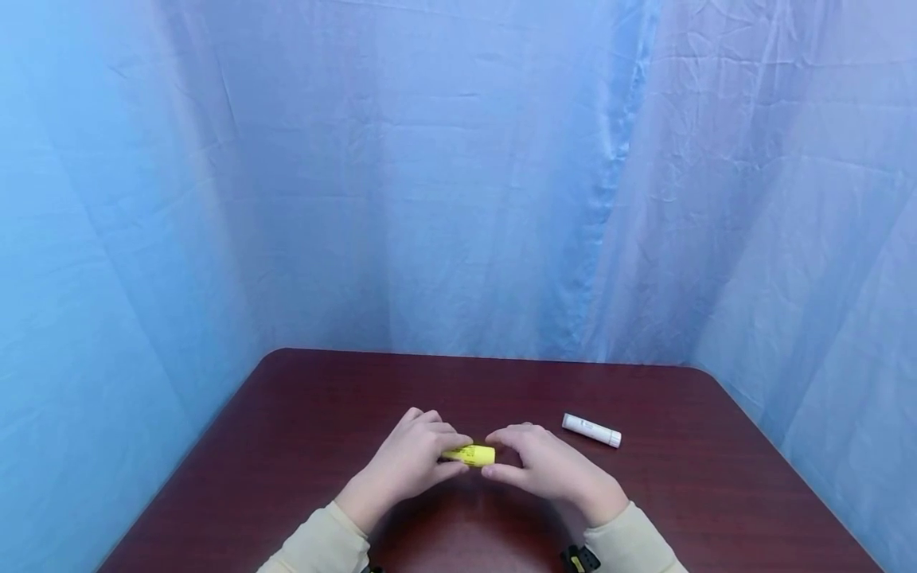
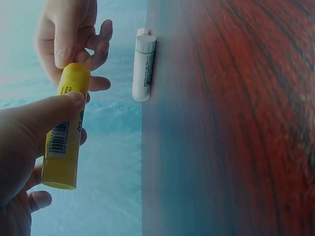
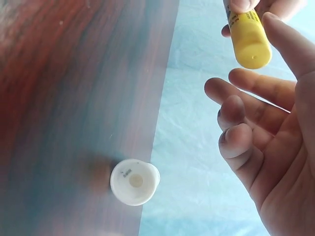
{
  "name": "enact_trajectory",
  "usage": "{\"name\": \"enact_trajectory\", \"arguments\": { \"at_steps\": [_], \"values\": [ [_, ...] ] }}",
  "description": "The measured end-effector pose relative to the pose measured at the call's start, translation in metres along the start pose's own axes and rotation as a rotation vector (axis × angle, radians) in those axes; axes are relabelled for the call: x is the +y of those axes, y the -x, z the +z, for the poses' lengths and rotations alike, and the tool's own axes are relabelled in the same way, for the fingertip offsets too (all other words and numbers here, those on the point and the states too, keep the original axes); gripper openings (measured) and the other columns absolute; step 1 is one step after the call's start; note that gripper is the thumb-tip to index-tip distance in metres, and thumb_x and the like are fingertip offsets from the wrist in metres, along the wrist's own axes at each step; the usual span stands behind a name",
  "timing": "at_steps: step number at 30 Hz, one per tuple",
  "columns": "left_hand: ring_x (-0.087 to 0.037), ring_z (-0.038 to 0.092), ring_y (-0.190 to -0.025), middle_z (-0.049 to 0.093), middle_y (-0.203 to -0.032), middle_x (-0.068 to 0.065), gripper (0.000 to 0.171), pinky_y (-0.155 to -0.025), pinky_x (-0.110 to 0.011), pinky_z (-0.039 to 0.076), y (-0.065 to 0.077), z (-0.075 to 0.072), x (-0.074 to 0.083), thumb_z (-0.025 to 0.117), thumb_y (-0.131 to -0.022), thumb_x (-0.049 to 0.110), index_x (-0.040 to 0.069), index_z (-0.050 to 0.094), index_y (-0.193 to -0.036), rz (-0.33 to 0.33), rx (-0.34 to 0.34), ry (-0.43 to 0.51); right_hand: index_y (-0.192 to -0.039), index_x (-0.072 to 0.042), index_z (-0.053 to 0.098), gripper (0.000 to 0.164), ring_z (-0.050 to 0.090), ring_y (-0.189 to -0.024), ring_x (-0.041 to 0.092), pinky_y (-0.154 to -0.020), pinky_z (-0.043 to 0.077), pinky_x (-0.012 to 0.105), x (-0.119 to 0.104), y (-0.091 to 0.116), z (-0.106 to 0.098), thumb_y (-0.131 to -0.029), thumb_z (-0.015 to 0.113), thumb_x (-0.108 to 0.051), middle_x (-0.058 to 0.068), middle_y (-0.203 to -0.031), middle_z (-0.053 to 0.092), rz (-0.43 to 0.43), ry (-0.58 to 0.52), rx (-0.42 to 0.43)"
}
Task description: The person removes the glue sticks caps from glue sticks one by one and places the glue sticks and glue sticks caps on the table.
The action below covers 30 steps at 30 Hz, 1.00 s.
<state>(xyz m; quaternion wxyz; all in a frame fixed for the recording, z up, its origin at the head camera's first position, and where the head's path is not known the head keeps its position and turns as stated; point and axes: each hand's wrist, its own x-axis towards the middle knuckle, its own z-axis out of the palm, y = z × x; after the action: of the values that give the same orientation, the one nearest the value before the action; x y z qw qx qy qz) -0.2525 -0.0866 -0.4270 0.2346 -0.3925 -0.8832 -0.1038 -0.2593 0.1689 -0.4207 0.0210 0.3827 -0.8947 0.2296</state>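
A yellow glue stick (image 1: pixel 480 455) is gripped by my left hand (image 1: pixel 404 458) above the table, thumb on one side and fingers on the other. In the left wrist view its barcode label (image 2: pixel 58 137) faces the camera. My right hand (image 1: pixel 555 471) is at the capped end, thumb and forefinger spread on either side of it. The right wrist view shows the yellow cap (image 3: pixel 252 51) beside the right thumb, with the other fingers loosely bent and holding nothing. A white capped tube (image 1: pixel 591 430) lies on the table beyond the right hand.
The dark red wooden table (image 1: pixel 322 398) has rounded far corners. Blue cloth (image 1: pixel 458 199) hangs behind it and along both sides.
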Motion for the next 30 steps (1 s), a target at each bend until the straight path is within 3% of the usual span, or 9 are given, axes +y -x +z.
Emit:
{"name": "enact_trajectory", "arguments": {
  "at_steps": [5,12,23,30],
  "values": [
    [-0.007,0.062,-0.082,0.072,-0.096,0.011,0.030,-0.077,-0.029,0.045,-0.0011,-0.0004,0.0018,0.082,-0.086,0.038,0.023,0.079,-0.112,0.020,-0.019,0.038,-0.116,-0.023,0.070,0.034,0.059,-0.093,0.008,-0.083,0.050,0.029,-0.0006,-0.0008,0.0016,-0.099,0.062,-0.051,-0.020,-0.104,0.064,-0.033,0.011,-0.022],
    [-0.003,0.063,-0.081,0.071,-0.098,0.010,0.028,-0.075,-0.022,0.053,-0.0008,-0.0005,0.0033,0.081,-0.089,0.032,0.022,0.077,-0.115,-0.011,-0.092,0.154,-0.114,-0.020,0.070,0.031,0.060,-0.088,0.004,-0.079,0.051,0.025,-0.0002,-0.0015,0.0044,-0.099,0.064,-0.047,-0.017,-0.103,0.065,-0.078,-0.021,-0.033],
    [-0.003,0.056,-0.072,0.066,-0.092,0.012,0.026,-0.070,-0.025,0.049,-0.0010,0.0005,0.0039,0.082,-0.088,0.035,0.021,0.075,-0.108,0.024,-0.090,0.084,-0.097,-0.025,0.066,0.013,0.053,-0.077,-0.001,-0.070,0.047,0.020,-0.0006,-0.0024,0.0072,-0.100,0.066,-0.038,-0.019,-0.088,0.056,-0.105,-0.009,-0.040],
    [-0.007,0.059,-0.084,0.067,-0.098,0.009,0.038,-0.080,-0.027,0.050,0.0002,-0.0021,0.0062,0.078,-0.090,0.038,0.016,0.071,-0.121,-0.009,-0.180,0.070,-0.098,-0.025,0.067,0.012,0.053,-0.077,-0.001,-0.070,0.047,0.020,-0.0026,-0.0029,0.0074,-0.099,0.067,-0.037,-0.019,-0.088,0.057,-0.105,-0.001,-0.047]
  ]
}}
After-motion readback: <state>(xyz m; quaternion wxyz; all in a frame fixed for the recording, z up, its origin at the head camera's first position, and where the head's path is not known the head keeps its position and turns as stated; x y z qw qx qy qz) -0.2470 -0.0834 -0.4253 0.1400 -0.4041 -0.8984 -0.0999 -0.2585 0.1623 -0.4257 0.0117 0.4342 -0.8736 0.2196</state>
